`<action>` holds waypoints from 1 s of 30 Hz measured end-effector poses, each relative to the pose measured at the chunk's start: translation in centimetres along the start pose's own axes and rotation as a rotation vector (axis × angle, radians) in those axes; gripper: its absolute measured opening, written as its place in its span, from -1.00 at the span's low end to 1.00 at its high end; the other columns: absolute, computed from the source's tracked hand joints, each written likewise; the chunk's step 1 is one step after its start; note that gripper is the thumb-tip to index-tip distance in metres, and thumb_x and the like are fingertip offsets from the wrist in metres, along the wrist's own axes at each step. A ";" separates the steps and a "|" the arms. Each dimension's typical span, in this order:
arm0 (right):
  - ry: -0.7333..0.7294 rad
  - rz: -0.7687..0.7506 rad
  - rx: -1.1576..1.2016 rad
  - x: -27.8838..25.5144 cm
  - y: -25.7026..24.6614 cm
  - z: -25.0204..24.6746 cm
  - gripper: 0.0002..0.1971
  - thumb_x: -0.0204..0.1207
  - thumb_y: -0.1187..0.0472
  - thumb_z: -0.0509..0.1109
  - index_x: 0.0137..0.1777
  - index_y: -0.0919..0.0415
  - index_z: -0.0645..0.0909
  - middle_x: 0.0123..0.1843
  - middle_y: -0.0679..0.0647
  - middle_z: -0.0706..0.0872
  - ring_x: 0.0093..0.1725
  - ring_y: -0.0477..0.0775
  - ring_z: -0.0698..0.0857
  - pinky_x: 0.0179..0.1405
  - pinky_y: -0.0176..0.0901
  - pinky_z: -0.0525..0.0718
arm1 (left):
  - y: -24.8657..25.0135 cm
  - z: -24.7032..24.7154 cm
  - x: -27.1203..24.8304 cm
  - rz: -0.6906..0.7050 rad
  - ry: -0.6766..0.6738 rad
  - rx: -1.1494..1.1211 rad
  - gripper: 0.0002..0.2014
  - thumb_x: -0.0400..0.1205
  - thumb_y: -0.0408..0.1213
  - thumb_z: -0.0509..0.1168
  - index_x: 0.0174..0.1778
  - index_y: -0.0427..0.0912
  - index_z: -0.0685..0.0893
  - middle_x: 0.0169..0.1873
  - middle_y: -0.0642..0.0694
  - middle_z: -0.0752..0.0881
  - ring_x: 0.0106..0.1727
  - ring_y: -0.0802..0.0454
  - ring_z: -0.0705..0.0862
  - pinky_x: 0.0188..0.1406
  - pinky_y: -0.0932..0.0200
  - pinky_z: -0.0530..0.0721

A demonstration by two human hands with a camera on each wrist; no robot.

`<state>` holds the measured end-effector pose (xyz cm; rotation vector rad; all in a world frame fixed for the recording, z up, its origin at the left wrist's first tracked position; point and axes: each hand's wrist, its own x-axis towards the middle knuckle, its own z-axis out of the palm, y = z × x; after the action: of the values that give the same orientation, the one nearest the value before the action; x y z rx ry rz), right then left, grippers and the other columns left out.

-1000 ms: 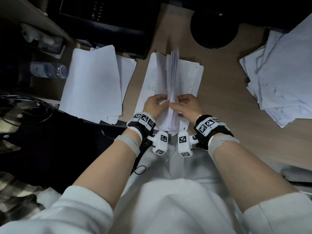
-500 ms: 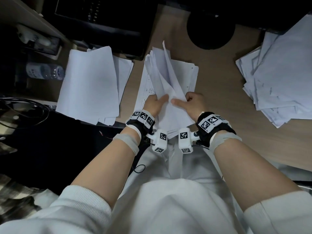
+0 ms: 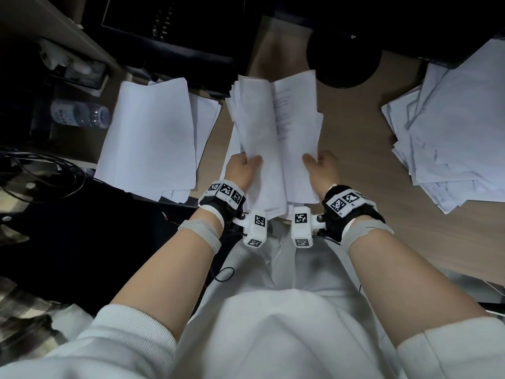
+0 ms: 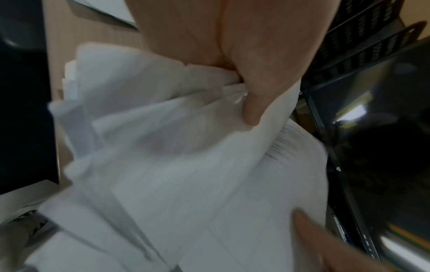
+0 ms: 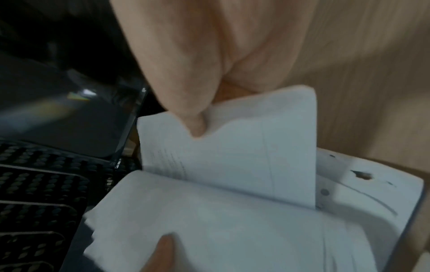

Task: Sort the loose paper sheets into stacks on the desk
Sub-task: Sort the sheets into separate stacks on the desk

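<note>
Above the desk's near edge I hold a sheaf of white sheets, parted in two. My left hand (image 3: 244, 167) grips the thicker left bundle (image 3: 257, 124), thumb on top; the left wrist view shows the thumb (image 4: 252, 110) pressing that bundle (image 4: 163, 156). My right hand (image 3: 318, 166) pinches the printed right sheets (image 3: 297, 116), seen in the right wrist view as a thumb (image 5: 197, 127) on a lifted printed sheet (image 5: 244, 156). More sheets (image 3: 232, 149) lie flat under both. A neat stack (image 3: 149, 138) lies at left, a loose pile (image 3: 459, 127) at right.
A round black base (image 3: 343, 65) stands behind the held sheets on the wooden desk (image 3: 355, 149). A black mesh tray (image 3: 169, 28) sits at the back left, a water bottle (image 3: 79, 114) and cables (image 3: 41, 170) at far left. The desk's front edge runs under my wrists.
The upright, pinched sheaf has been spread open. My hands moved apart, left bundle leaning left and printed sheets leaning right.
</note>
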<state>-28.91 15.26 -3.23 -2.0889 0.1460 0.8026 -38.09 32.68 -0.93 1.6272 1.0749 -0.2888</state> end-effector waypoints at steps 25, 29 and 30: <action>0.071 -0.140 0.085 -1.8 -2.6 2.4 -0.55 0.39 0.04 0.63 0.22 0.11 0.60 0.13 -0.01 0.71 0.06 -0.02 0.69 0.03 -0.14 0.66 | 0.1 -3.6 -0.1 0.076 0.178 0.107 -0.60 0.44 0.13 0.50 -0.08 -0.14 0.69 -0.17 -0.08 0.81 -0.16 -0.10 0.77 -0.13 0.04 0.73; -0.166 -0.194 0.123 -2.3 -4.1 2.4 -0.44 0.31 0.16 0.70 0.28 0.13 0.57 0.13 -0.03 0.74 0.04 -0.05 0.76 0.00 -0.19 0.76 | 1.7 -1.7 -0.5 0.062 0.101 0.022 -0.53 0.47 0.03 0.57 0.11 -0.27 0.77 -0.08 -0.12 0.79 -0.12 -0.04 0.74 -0.18 0.20 0.61; -0.139 -0.209 0.105 -2.3 -3.9 2.4 -0.45 0.32 0.20 0.69 0.29 0.14 0.57 0.13 -0.04 0.73 0.04 -0.04 0.76 0.01 -0.17 0.77 | 2.1 -1.4 -0.6 0.061 0.093 -0.011 -0.53 0.48 0.05 0.56 0.07 -0.30 0.78 -0.10 -0.15 0.80 -0.13 -0.07 0.76 -0.19 0.15 0.65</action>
<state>-30.42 19.13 -0.14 -1.9054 -0.1027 0.7919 -37.27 33.64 1.30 1.6745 1.0928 -0.1678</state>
